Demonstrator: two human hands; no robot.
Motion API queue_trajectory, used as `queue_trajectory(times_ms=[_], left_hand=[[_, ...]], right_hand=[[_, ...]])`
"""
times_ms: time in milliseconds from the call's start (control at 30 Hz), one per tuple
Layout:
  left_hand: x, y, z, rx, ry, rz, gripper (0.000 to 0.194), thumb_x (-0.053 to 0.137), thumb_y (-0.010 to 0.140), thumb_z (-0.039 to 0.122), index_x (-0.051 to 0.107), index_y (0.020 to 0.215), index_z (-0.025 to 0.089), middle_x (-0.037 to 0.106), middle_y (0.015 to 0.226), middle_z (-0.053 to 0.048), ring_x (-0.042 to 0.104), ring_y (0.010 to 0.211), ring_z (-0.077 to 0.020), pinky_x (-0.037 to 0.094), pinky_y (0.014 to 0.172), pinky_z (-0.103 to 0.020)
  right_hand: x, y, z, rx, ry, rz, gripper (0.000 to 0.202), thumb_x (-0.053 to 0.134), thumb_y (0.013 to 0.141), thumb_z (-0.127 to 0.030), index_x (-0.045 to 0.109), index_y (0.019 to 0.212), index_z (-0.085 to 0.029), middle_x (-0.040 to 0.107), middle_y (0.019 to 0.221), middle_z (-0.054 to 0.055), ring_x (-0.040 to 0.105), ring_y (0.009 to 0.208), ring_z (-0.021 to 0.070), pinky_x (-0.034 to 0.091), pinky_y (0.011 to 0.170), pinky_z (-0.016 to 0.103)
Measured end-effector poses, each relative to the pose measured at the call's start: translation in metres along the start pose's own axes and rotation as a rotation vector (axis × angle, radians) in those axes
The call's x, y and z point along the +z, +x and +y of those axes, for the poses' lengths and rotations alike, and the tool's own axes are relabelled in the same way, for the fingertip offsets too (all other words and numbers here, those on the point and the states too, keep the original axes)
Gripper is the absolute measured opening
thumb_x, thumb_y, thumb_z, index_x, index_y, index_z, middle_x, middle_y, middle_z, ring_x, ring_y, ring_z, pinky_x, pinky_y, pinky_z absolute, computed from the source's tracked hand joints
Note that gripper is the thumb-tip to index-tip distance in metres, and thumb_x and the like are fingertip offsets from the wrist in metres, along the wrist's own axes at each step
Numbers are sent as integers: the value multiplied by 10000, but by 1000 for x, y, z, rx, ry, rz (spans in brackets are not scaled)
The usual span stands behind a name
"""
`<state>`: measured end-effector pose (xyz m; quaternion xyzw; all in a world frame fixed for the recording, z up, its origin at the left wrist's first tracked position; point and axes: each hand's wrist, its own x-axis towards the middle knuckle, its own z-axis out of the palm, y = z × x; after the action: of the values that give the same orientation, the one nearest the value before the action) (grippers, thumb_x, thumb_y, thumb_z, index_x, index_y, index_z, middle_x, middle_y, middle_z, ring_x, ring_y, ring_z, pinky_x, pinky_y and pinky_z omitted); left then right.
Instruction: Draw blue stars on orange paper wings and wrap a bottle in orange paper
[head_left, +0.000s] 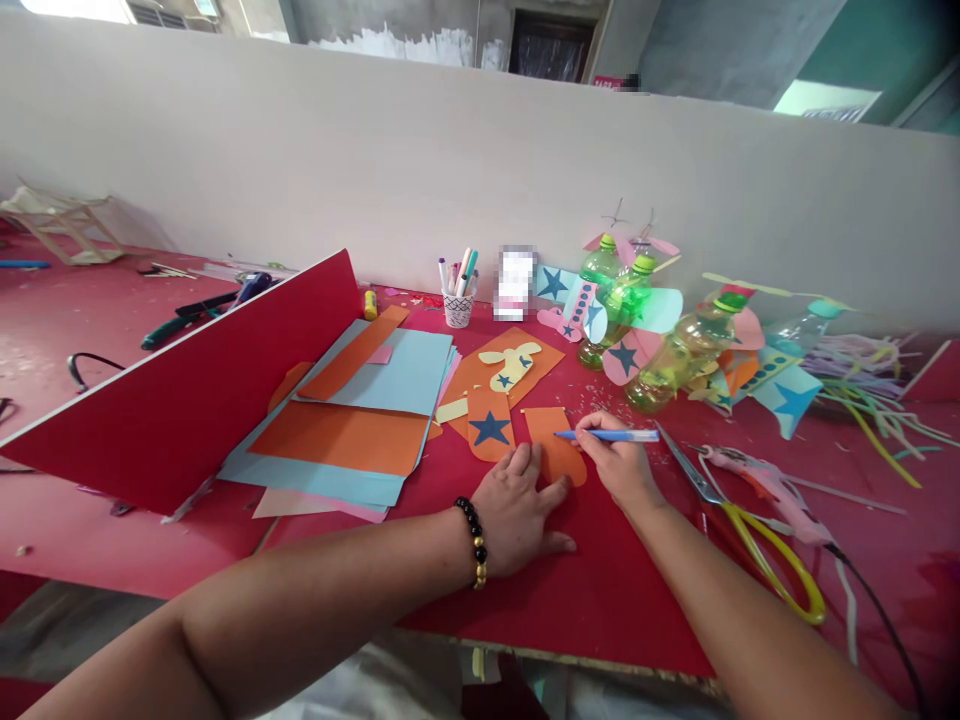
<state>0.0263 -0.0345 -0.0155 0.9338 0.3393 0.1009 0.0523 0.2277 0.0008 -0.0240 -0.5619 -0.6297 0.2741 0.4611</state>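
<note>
My left hand (517, 510) lies flat with its fingers spread, fingertips on the lower part of an orange paper cutout (546, 430). That cutout is straight at the top and rounded at the bottom. A blue pen (619, 435) is gripped in my right hand (619, 465), its tip at the cutout's right side. Just left of it is a similar orange piece with a dark blue star (490, 428). Behind these, a pale yellow cutout with small stars (510, 367) rests on an orange sheet (545, 352).
Coloured paper sheets (375, 380) are stacked at left beside an upright red board (225, 400). A pen cup (457, 310) stands near the wall. Decorated plastic bottles (686, 345) are at back right. Yellow-handled scissors (772, 565) and a pink glue gun (769, 490) lie at right.
</note>
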Motion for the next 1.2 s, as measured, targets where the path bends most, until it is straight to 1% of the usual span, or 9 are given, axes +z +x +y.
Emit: queue_trajectory(times_ms=[100,233,600,833,1033,1200], left_hand=[[-1,0,1,9,25,14,762,432,808,730,474,1359,206,401,1394,-219,328,1291,-389,319,1023,-491],[-3,0,2,11,62,35,747,425,812,731,473,1351,217,416,1383,-201,333,1290,-366,315,1028,-471],[0,-1,1,11,70,36,753,401,814,741,469,1353,219,411,1385,-200,341,1283,-375,301,1032,-473],[1,-1,0,21,75,56,755,394,811,747,472,1349,222,428,1372,-188,337,1284,-363,297,1038,-463],[-1,-1,1,21,79,45,750,405,816,738,472,1350,215,420,1377,-209,345,1284,-369,292,1042,-462],[-2,0,2,9,73,29,751,401,813,741,469,1353,223,419,1385,-195,347,1286,-370,301,1036,-467]], right_hand=[[0,0,0,-17,-16,0,135,540,848,-332,547,792,-210,590,731,2,580,729,173,445,678,277],[2,1,-4,3,-10,-4,133,550,839,-327,540,776,-211,577,706,-4,572,699,169,435,648,273],[1,1,5,-7,9,0,131,554,847,-335,549,792,-215,594,723,1,589,716,183,442,671,293],[1,2,1,15,24,2,119,563,837,-316,548,781,-212,592,710,-2,582,701,174,438,655,284],[1,2,2,4,13,-5,113,558,842,-314,551,788,-215,594,720,-2,583,708,175,435,657,287],[0,1,3,-7,-7,-8,117,550,851,-323,555,802,-217,599,731,-5,590,716,178,438,677,293]])
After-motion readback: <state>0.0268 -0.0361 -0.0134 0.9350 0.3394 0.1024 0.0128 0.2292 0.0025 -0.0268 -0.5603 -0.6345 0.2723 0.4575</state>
